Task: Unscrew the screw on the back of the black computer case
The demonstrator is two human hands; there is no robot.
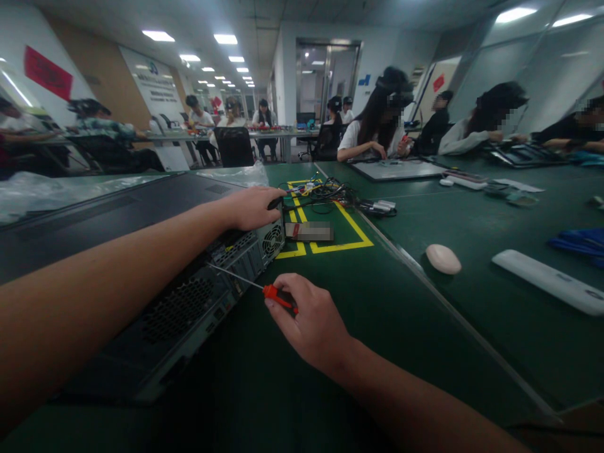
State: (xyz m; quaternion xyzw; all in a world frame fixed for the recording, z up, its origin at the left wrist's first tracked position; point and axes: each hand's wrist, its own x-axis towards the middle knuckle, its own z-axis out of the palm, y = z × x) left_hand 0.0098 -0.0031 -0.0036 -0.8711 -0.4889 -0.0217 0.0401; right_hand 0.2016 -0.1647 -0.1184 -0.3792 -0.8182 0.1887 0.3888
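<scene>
Two bare hands work at a black and grey metal computer case (155, 198) lying on its side on the left part of a dark green counter (377, 302), its slotted, vented rear panel (240, 258) turned toward the right and the near edge. The right hand (314, 321), beside that panel, has its fingers closed around the orange-red and black handle of a thin-shafted screwdriver (276, 299). The screwdriver's long axis runs leftward and slightly toward the counter's far edge, its tip apparently meeting the rear panel near the upper rim; whether it sits in a screw is too small to tell. The case thus lies to the left of the right hand's fingers, and the tool bridges the gap. The left hand (257, 207) reaches across the case, resting on the corner toward the counter's far edge; its forearm passes over the panel close to the tip. Its fingers bend over the rim beside something dark, and I cannot tell whether they grip it. Toward the far edge, beyond the case's corner, lie a tangled bundle of black and coloured cables (330, 192) and a small flat pale-and-red packet (309, 231), within yellow tape lines (342, 245).
</scene>
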